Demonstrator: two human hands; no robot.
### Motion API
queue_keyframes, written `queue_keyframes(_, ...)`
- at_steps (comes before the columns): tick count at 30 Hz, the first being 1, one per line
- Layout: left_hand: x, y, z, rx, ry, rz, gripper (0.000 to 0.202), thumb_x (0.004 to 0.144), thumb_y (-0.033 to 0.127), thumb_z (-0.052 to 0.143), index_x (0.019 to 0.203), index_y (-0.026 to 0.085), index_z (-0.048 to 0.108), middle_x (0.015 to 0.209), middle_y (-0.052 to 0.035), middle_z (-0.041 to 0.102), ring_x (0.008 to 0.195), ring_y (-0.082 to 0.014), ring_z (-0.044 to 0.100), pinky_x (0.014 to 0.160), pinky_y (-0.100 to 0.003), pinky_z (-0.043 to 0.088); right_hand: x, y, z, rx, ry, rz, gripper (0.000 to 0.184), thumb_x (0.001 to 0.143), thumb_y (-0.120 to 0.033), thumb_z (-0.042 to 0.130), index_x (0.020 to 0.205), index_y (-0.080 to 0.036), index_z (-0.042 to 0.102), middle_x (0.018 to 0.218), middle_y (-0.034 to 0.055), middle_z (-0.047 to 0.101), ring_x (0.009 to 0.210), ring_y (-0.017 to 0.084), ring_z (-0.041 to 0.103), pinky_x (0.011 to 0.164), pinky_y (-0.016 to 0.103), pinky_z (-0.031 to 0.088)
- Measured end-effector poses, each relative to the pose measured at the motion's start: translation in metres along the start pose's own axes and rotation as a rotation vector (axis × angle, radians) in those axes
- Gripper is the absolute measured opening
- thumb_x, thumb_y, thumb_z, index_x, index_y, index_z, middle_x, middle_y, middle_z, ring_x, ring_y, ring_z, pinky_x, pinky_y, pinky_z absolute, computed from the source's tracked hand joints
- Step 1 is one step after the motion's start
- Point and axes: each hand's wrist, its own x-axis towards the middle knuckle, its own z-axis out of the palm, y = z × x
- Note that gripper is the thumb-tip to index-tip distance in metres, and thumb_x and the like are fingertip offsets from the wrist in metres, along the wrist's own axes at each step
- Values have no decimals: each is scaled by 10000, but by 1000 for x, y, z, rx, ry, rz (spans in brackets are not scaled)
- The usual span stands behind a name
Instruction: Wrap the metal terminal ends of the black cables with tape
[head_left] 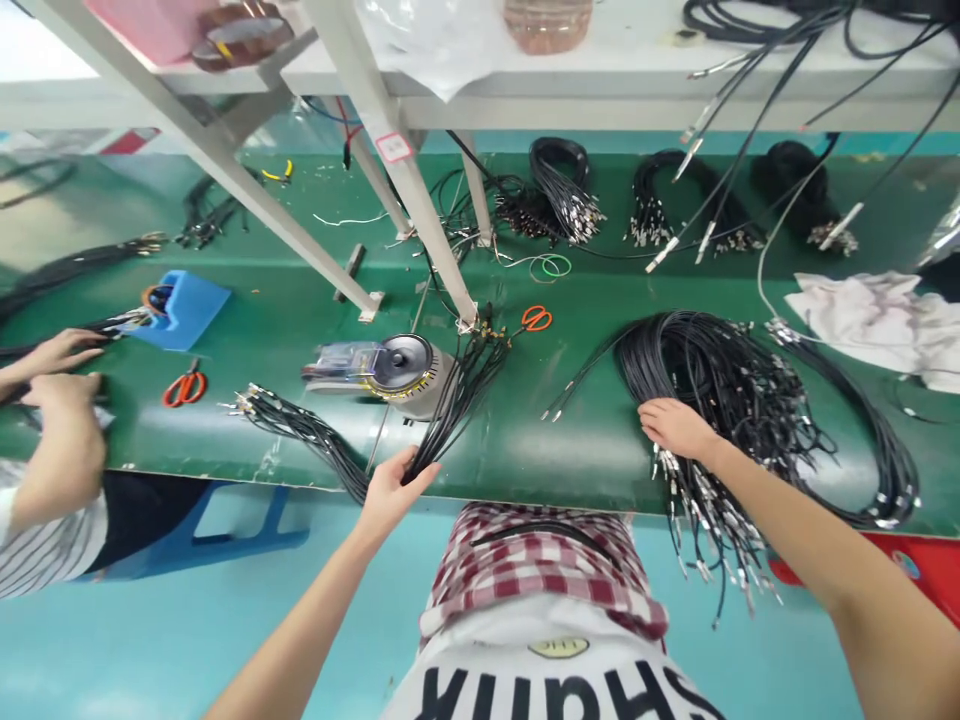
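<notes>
My left hand (391, 488) is closed round the middle of a bundle of thin black cables (465, 390) at the front edge of the green bench. One end of this bundle lies behind the hand beside a round grey device (405, 370); the other, with silvery connectors, fans out to the left. Over on the right, my right hand (679, 428) lies on a big looped heap of black cables (675, 350), its fingers pressed together on some strands. Connector ends from that heap hang over the bench edge below the hand. Its fingertips are partly hidden among the cables.
Orange-handled scissors (536, 318) lie behind the bundle, with a second pair of scissors (185, 386) further left. Shelf legs (420, 190) rise from the bench. A co-worker's hands (64, 370) are at the left near a blue holder (180, 310). Cable coils (562, 185) lie at the back.
</notes>
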Motion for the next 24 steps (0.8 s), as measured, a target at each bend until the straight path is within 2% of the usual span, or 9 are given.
queue_keyframes(2, -5, 11, -1, 4, 45, 2, 349, 845, 474, 658, 752, 170, 513, 649, 45, 374, 597, -104, 365, 543, -220, 300, -1, 7, -16, 115, 24, 66, 218, 902, -263, 547, 778, -154, 690, 1056, 143, 679, 1096, 259, 567, 1027, 420, 357)
queue_keyframes(4, -14, 25, 0, 16, 103, 7, 348, 859, 461, 650, 737, 175, 493, 649, 46, 354, 599, -103, 345, 543, -220, 289, 4, -1, -27, 266, 53, 129, 250, 900, -328, 557, 757, -163, 679, 1040, 149, 678, 1074, 269, 575, 1023, 438, 369)
queue_keyframes(6, -28, 39, 5, 57, 178, 20, 361, 867, 430, 651, 705, 184, 443, 645, 50, 326, 597, -97, 319, 540, -219, 270, 18, -26, -31, 455, 84, 191, 288, 911, -412, 553, 838, -168, 687, 1077, 158, 669, 1102, 280, 569, 1034, 457, 375)
queue_keyframes(9, -49, 53, 26, 152, 208, 73, 375, 885, 378, 637, 686, 197, 375, 627, 58, 303, 576, -91, 305, 530, -214, 269, 51, -94, -26, 818, 70, 250, 444, 931, -563, 517, 1099, -175, 650, 1168, 164, 655, 1138, 270, 583, 1019, 447, 422)
queue_keyframes(12, -60, 45, 58, 189, -34, 155, 292, 920, 346, 584, 724, 197, 429, 630, 58, 372, 579, -98, 365, 556, -212, 323, 94, -173, -17, 1238, -54, 246, 638, 986, -678, 267, 1261, -184, 563, 1121, 138, 684, 1017, 210, 660, 884, 379, 518)
queue_keyframes(15, -58, 20, 87, 202, -339, 171, 226, 947, 367, 536, 804, 192, 519, 682, 32, 528, 621, -125, 485, 613, -228, 406, 132, -226, -12, 1581, -84, 278, 749, 947, -775, 137, 1062, -172, 566, 795, 51, 645, 722, 146, 632, 740, 317, 525)
queue_keyframes(17, -51, 4, 100, 214, -448, 141, 231, 950, 399, 522, 889, 184, 582, 724, 6, 608, 654, -152, 550, 641, -246, 453, 143, -239, -13, 1763, -58, 309, 619, 937, -778, 285, 871, -198, 493, 581, -69, 449, 509, 80, 448, 638, 245, 466)
queue_keyframes(20, -41, -10, 111, 227, -511, 110, 303, 938, 443, 532, 1014, 167, 634, 808, -30, 690, 729, -188, 629, 708, -276, 511, 133, -243, -21, 1977, -73, 288, 570, 943, -724, 397, 697, -216, 319, 491, -128, 201, 419, 53, 188, 523, 205, 337)
queue_keyframes(24, -37, -10, 119, 288, -531, 133, 369, 921, 496, 529, 946, 153, 664, 818, -45, 725, 750, -208, 670, 726, -286, 546, 99, -249, -36, 2117, -113, 205, 617, 899, -681, 558, 610, -215, 273, 432, -127, 227, 391, 43, 180, 465, 218, 230)
